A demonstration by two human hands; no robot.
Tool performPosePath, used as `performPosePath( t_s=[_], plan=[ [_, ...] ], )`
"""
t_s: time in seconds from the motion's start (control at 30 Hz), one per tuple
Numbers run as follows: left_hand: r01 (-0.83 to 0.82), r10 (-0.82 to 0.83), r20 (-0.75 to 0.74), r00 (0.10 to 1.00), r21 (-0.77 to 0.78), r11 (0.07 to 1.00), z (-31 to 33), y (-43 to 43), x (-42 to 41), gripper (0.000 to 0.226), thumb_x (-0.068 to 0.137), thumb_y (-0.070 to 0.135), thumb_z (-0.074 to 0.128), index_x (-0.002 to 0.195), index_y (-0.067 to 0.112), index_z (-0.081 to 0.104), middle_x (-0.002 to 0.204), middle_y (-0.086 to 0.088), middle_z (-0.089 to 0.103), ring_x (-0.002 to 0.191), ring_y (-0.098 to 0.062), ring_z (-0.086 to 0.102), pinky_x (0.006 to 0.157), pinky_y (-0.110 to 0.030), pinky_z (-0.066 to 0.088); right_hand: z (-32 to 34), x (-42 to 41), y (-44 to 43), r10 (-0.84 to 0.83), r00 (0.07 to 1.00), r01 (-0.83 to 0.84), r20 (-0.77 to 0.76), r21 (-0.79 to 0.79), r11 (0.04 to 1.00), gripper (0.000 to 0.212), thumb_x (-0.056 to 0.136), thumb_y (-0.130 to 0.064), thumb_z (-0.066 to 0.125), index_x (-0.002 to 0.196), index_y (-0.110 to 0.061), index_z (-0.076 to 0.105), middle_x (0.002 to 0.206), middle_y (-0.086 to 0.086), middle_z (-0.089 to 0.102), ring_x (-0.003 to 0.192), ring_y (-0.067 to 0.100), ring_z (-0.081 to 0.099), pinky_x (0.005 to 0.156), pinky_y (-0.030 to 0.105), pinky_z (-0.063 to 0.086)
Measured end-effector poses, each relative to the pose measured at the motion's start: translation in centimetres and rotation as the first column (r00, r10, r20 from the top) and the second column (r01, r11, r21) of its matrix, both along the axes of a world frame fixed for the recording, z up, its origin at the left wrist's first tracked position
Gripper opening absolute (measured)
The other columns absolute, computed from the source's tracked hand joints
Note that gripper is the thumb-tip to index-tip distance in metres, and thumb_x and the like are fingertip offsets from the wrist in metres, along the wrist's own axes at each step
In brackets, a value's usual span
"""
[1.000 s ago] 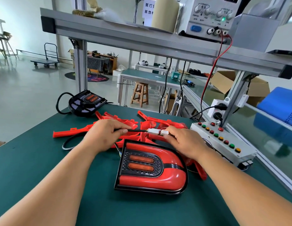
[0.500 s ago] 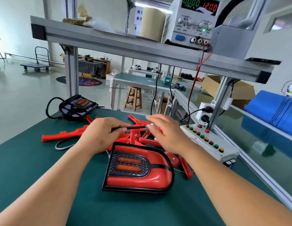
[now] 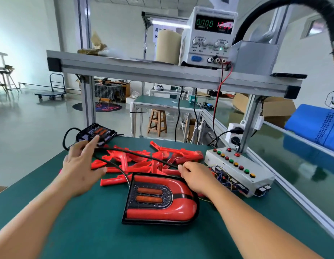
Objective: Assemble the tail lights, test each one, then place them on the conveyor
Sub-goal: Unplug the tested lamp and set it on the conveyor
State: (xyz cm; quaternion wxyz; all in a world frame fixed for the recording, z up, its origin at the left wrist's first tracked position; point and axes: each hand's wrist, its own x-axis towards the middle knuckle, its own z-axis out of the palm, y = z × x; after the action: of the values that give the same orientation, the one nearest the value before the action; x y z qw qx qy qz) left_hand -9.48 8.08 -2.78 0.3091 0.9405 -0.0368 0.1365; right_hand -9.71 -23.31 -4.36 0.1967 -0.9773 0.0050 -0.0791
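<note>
An assembled red and black tail light (image 3: 160, 202) lies on the green bench between my forearms. Its black cable (image 3: 136, 154) runs over a pile of red plastic lens covers (image 3: 143, 161). My right hand (image 3: 197, 177) has its fingers curled at the cable's right end and appears to pinch it; the connector is hidden. My left hand (image 3: 82, 165) hovers with fingers spread and holds nothing, its index finger pointing toward a black tail light base (image 3: 97, 132) at the bench's far left corner.
A white test box (image 3: 237, 169) with coloured buttons and loose wires sits right of my right hand. A power supply (image 3: 209, 36) stands on the overhead aluminium shelf (image 3: 143, 70). The glossy green conveyor (image 3: 293, 165) runs along the right, with a blue cloth (image 3: 315, 126) beyond it.
My left hand has let go of the cable and opened, moving left toward the black base. My right hand has dropped to the right with the cable end. The camera has tilted up.
</note>
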Motion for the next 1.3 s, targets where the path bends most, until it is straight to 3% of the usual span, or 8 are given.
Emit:
performPosePath(
  t_s=[0.13, 0.23, 0.4, 0.63, 0.83, 1.0, 1.13, 1.3],
  plan=[
    [-0.040, -0.062, -0.212, 0.975, -0.445, 0.895, -2.7, -3.7, -6.6, 0.065, 0.087, 0.036, 0.066, 0.142, 0.034, 0.031, 0.115, -0.001, 0.055, 0.088, -0.017, 0.063, 0.063, -0.031, 0.050, -0.3, -0.5, 0.5, -0.035, 0.993, 0.031, 0.113, 0.037, 0.999, 0.038, 0.101, -0.041, 0.038, 0.075, -0.019, 0.054, 0.074, -0.005, 0.059, 0.078, 0.022, 0.056, 0.066, 0.035, 0.042],
    [-0.101, -0.282, -0.443, 0.851, -0.665, 0.740, -3.5, -6.0, -7.7, 0.057, 0.092, 0.035, 0.061, 0.142, 0.018, 0.039, 0.115, -0.008, 0.062, 0.089, -0.023, 0.064, 0.070, -0.036, 0.054, -0.5, -0.8, 0.7, -0.046, 0.993, 0.046, 0.107, -0.004, 0.999, 0.038, 0.102, -0.040, 0.035, 0.080, -0.017, 0.056, 0.079, -0.002, 0.060, 0.078, 0.023, 0.054, 0.064, 0.034, 0.041],
    [-0.083, -0.463, -0.422, 0.779, -0.802, 0.592, -2.4, -6.1, -7.0, 0.025, 0.092, 0.016, 0.061, 0.117, 0.015, 0.064, 0.107, -0.007, 0.073, 0.099, -0.025, 0.066, 0.080, -0.035, 0.053, -0.8, -0.9, 0.7, -0.083, 0.987, 0.080, 0.135, 0.028, 0.996, 0.041, 0.103, -0.042, 0.033, 0.068, -0.024, 0.042, 0.069, -0.006, 0.051, 0.073, 0.020, 0.050, 0.060, 0.033, 0.034],
    [-0.136, -0.246, -0.139, 0.959, -0.990, 0.027, -1.5, -9.5, -5.7, 0.010, 0.090, 0.000, 0.059, 0.088, 0.002, 0.068, 0.076, -0.004, 0.074, 0.070, -0.011, 0.068, 0.075, -0.027, 0.056, -1.6, -1.4, 1.5, -0.102, 0.987, 0.088, 0.124, 0.111, 0.990, 0.041, 0.104, -0.039, 0.034, 0.067, -0.021, 0.039, 0.074, -0.001, 0.054, 0.079, 0.029, 0.051, 0.064, 0.036, 0.031],
    [-0.024, -0.335, -0.020, 0.942, -1.000, -0.008, -3.5, -12.4, -6.5, 0.070, 0.082, 0.008, 0.067, 0.135, 0.043, 0.039, 0.113, 0.004, 0.072, 0.092, -0.020, 0.072, 0.075, -0.048, 0.057, -3.2, -2.8, 2.5, -0.104, 0.969, 0.042, 0.225, 0.267, 0.963, 0.032, 0.104, -0.037, 0.033, 0.079, -0.022, 0.046, 0.085, 0.003, 0.063, 0.089, 0.031, 0.059, 0.066, 0.036, 0.033],
    [-0.119, -0.360, -0.127, 0.924, -0.992, 0.045, -3.0, -11.9, -5.3, 0.037, 0.089, 0.010, 0.064, 0.125, 0.013, 0.054, 0.101, -0.011, 0.075, 0.081, -0.026, 0.073, 0.068, -0.041, 0.058, 0.0, -4.0, 1.5, -0.177, 0.924, 0.054, 0.339, 0.343, 0.938, 0.036, 0.103, -0.038, 0.036, 0.079, -0.019, 0.055, 0.069, -0.007, 0.057, 0.070, 0.017, 0.057, 0.067, 0.037, 0.047],
    [-0.188, -0.389, -0.165, 0.906, -0.982, -0.021, -1.6, -11.8, -4.1, 0.032, 0.094, 0.012, 0.057, 0.126, 0.010, 0.056, 0.106, -0.016, 0.072, 0.090, -0.031, 0.070, 0.076, -0.044, 0.056, 3.3, -6.5, 2.8, 0.060, 0.850, -0.275, 0.523, 0.343, 0.898, 0.047, 0.098, -0.051, 0.038, 0.074, -0.018, 0.062, 0.057, -0.006, 0.054, 0.056, 0.010, 0.051, 0.060, 0.024, 0.039],
    [-0.257, -0.442, -0.176, 0.880, -0.958, -0.130, 0.3, -10.6, -1.9, 0.029, 0.097, 0.027, 0.053, 0.113, 0.006, 0.065, 0.118, -0.019, 0.067, 0.096, -0.030, 0.066, 0.080, -0.047, 0.051, 2.2, -8.2, 2.1, 0.280, 0.887, -0.351, 0.368, 0.143, 0.925, 0.058, 0.087, -0.059, 0.044, 0.056, -0.010, 0.040, 0.056, 0.008, 0.042, 0.052, 0.017, 0.039, 0.054, 0.025, 0.034]
  ],
)
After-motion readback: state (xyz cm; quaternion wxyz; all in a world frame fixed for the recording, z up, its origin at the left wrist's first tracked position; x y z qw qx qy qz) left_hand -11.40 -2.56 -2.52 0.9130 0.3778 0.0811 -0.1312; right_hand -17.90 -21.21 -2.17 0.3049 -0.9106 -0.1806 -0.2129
